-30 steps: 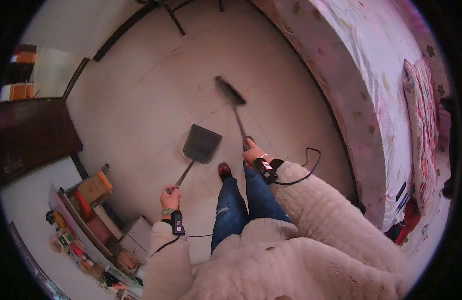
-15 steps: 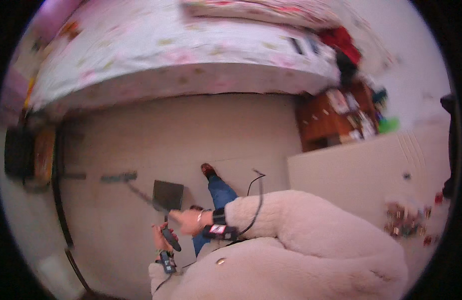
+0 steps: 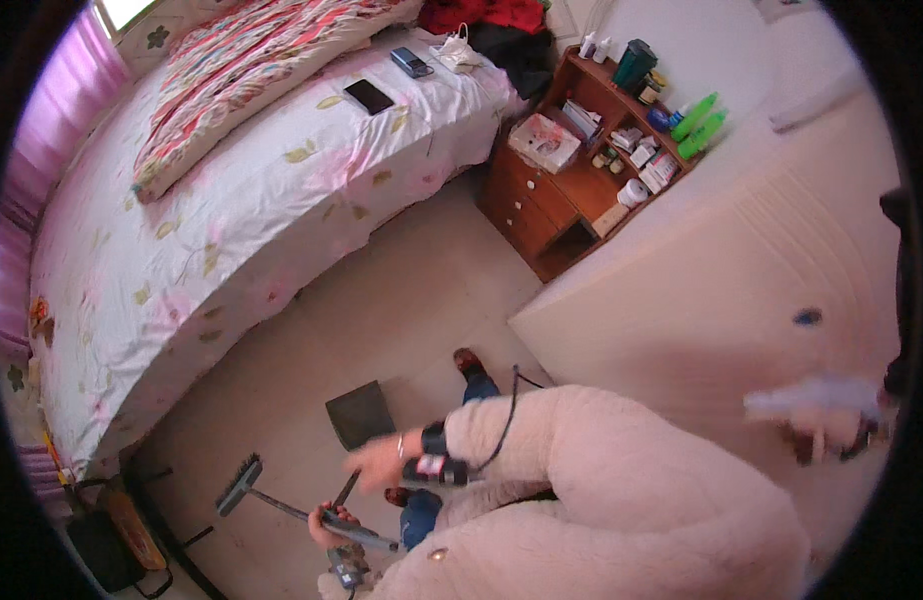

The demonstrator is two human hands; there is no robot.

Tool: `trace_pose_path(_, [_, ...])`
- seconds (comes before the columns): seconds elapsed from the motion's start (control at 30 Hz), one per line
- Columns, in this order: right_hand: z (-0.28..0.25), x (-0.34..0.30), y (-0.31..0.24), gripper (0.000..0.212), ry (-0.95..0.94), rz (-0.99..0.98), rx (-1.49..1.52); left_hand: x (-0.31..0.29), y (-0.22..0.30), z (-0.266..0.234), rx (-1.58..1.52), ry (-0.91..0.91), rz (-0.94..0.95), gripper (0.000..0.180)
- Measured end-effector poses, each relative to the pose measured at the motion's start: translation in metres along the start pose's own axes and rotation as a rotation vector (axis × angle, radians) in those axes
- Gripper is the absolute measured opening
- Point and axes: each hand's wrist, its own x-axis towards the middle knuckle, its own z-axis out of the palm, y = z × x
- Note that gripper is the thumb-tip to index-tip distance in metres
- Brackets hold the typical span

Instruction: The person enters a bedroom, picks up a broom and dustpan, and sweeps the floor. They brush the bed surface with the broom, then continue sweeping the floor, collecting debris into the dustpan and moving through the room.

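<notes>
My left hand (image 3: 331, 527) is closed around the grey handle of a broom (image 3: 281, 505). The broom's bristled head (image 3: 239, 485) is left of my hand, over the floor, and the thick end of the handle points toward my body. My right hand (image 3: 376, 464) is blurred, just beyond the left. A thin dark stick (image 3: 347, 489) runs between the two hands; whether the right fingers grip it cannot be made out. Beyond the right hand is a dark square dustpan (image 3: 359, 415), whose near edge is partly hidden by that hand.
A bed with a flowered sheet (image 3: 251, 220) fills the far left, with a phone (image 3: 369, 97) on it. A brown wooden cabinet (image 3: 529, 222) holding bottles and boxes stands far right. At right is a pale panel (image 3: 671, 300). A black bag (image 3: 106, 550) is at lower left.
The view has turned, so the bed slants and the cabinet shows more fully. The broom, under my right hand before, now runs through my left hand.
</notes>
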Motion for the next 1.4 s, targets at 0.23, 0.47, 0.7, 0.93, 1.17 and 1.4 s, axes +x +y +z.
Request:
trace_pose_path(0.23, [-0.376,-0.219,0.216,0.026,1.449,0.906,-0.353,0.007,-0.039,0.153,0.102,0.132,0.008,0.035])
trace_pose_path(0.47, [-0.485,-0.332,0.283,0.038,1.509,1.049,-0.447,-0.017,-0.038,0.25,0.319,0.097,-0.089,0.029])
trace_pose_path(0.7, [-0.506,-0.333,0.335,0.036,1.456,1.181,-0.305,-0.018,-0.03,0.283,0.345,0.269,-0.202,0.028])
trace_pose_path(0.93, [-0.451,-0.315,0.325,0.015,1.511,1.124,-0.655,-0.025,-0.021,0.257,0.354,0.303,-0.093,0.028])
trace_pose_path(1.17, [-0.331,-0.223,0.26,0.012,1.073,0.643,-0.834,-0.061,-0.016,0.167,0.256,0.102,-0.017,0.035])
trace_pose_path(1.4, [-0.201,-0.096,0.169,0.007,0.652,0.078,-0.876,-0.125,-0.002,0.076,0.399,-0.065,0.081,0.04])
